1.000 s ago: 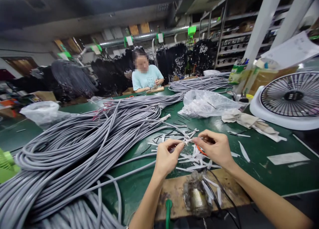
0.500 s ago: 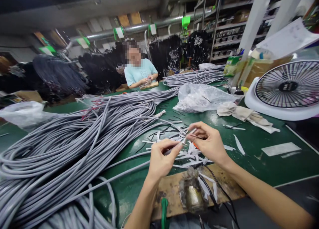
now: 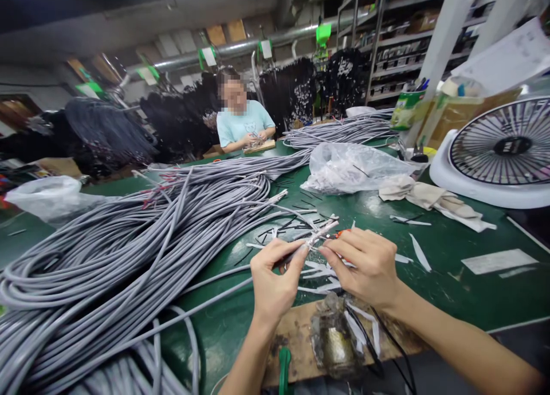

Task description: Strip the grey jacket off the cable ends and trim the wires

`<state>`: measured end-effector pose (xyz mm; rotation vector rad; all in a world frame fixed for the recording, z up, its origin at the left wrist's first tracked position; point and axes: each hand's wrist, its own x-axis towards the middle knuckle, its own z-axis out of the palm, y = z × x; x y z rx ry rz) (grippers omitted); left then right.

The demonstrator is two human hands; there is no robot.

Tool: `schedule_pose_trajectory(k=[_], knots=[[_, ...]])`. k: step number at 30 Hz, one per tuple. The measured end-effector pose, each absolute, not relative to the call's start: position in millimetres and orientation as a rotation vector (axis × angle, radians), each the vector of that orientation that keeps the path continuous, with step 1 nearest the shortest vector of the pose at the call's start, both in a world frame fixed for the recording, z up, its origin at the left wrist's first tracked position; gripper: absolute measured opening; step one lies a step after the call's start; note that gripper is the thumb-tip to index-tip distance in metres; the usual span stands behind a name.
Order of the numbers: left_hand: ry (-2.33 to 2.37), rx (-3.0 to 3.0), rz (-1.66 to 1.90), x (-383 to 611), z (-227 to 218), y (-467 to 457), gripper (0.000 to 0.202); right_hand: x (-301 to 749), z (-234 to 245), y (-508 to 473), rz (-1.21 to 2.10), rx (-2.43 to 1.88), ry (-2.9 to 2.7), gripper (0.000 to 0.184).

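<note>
Between its thumb and fingers, my left hand (image 3: 277, 275) pinches a grey cable close to its stripped end. The pale wires and filler strands (image 3: 324, 229) of that end stick out past the fingertips, pointing up and right. My right hand (image 3: 365, 266) is closed at the base of these wires, its thumb and forefinger pinching a thin strand. Both sets of fingertips nearly meet. Behind the right fingers an orange-handled tool (image 3: 342, 233) shows partly; its kind is hidden. White strips (image 3: 320, 269) and short black tube pieces (image 3: 283, 226) lie on the green table under and beyond my hands.
Bundled grey cables (image 3: 129, 257) cover the left side. A wooden board (image 3: 296, 320) with a metal fixture (image 3: 337, 340) sits in front of me. Further off are a plastic bag (image 3: 344, 169), gloves (image 3: 433, 200), a fan (image 3: 507, 149) and a seated co-worker (image 3: 244, 123).
My right hand has dropped slightly and turned, moving from the wire tips to their base. The stripped wires now show more fully. My left hand keeps its hold on the cable.
</note>
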<state>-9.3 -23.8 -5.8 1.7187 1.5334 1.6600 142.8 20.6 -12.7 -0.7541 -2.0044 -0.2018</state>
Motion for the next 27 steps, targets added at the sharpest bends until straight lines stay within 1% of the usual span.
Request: schedule_pose_trajectory(k=[6,9,14,18,24,25,27], knots=[[1.55,1.762,1.63,-8.5,-6.6,-24.4,0.01,140.1,-14.1,18.9,-0.009,-0.712,-1.994,0.013],[1.53,1.684,1.575,-7.3,-8.3,-23.0,0.011,137.1,-16.4,17.1,0.066,-0.66,-1.979,0.013],[1.292,1.242,1.479,-7.4,-13.1,-20.1,0.017,133.2,-23.7,15.9,-0.007,-0.482,-1.945,0.006],[1.057,0.957,1.473,-7.3,-13.0,-20.4,0.022,132.9,-24.4,14.2,-0.107,-0.396,-2.012,0.006],[0.984,0.75,1.439,-7.3,-7.6,-19.7,0.026,129.6,-23.4,11.6,-0.271,-0.383,-2.054,0.005],[0.984,0.742,1.444,-7.9,-7.1,-19.1,0.026,128.3,-22.8,11.4,-0.248,-0.382,-2.046,0.005],[1.0,0.782,1.49,-9.4,-6.6,-18.1,0.025,125.7,-20.1,11.1,-0.09,-0.432,-1.996,0.007]])
